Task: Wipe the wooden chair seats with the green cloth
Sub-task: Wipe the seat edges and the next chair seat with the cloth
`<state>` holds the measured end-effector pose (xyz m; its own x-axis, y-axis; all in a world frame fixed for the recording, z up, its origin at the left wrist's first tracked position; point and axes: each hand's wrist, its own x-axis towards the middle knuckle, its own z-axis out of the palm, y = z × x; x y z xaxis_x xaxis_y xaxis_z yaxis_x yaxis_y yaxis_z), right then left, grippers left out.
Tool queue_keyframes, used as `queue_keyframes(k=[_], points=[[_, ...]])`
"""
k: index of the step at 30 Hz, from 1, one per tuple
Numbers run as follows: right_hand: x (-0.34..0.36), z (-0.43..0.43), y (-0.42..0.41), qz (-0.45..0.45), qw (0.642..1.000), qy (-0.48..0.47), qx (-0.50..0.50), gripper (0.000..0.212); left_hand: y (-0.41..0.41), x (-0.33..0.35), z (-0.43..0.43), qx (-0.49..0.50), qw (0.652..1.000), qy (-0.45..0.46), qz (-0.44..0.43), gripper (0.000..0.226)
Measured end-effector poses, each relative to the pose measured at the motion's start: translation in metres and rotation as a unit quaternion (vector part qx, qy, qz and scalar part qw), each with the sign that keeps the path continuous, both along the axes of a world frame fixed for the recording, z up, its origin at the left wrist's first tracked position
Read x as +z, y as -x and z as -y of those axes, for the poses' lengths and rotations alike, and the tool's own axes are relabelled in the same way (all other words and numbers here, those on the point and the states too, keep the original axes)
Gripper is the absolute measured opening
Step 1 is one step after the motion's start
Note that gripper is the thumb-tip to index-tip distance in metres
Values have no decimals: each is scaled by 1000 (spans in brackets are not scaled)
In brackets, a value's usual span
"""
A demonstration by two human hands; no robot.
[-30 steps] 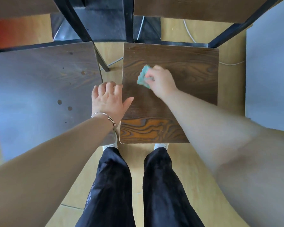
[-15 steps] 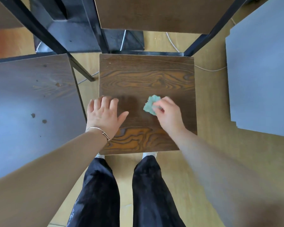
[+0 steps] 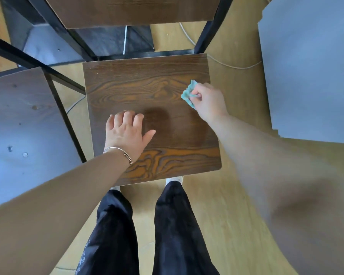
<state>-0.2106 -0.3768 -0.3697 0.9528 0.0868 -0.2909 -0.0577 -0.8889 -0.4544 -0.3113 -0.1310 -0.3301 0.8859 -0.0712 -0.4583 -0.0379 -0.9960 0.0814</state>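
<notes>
A square wooden chair seat (image 3: 147,90) with dark grain lies directly below me. My right hand (image 3: 209,100) presses a crumpled green cloth (image 3: 189,93) against the seat near its right edge, fingers closed on the cloth. My left hand (image 3: 125,133) rests flat on the seat's left front part, fingers spread, a thin bracelet on the wrist. It holds nothing.
A second wooden seat (image 3: 24,126) with glare stands at the left on a black metal frame (image 3: 64,108). The chair's backrest (image 3: 135,10) is above. A grey surface (image 3: 310,66) fills the right. A white cable (image 3: 232,64) runs on the wooden floor. My black-trousered legs (image 3: 143,231) stand below.
My right hand carried the cloth from the seat's middle to its right edge. The left hand stayed flat on the seat. The view shifted, so the seat now sits more central.
</notes>
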Motion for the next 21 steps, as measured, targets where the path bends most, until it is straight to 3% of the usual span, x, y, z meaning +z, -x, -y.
queue_keyframes(k=[7,10,14,18,21], points=[[0,-17,179,-46,995,-13,92,6,19,-1,14,-28,999,18,-1,62],[-2,-22,209,-46,995,-23,85,5,29,-2,15,-43,999,16,-7,61],[13,-8,199,-12,996,-66,-54,7,42,-3,12,-65,998,24,-5,60],[21,36,196,-3,964,-34,-263,7,47,-4,-1,-61,997,35,11,57],[12,33,207,-53,957,2,-287,11,51,-3,-19,-37,998,39,19,55]])
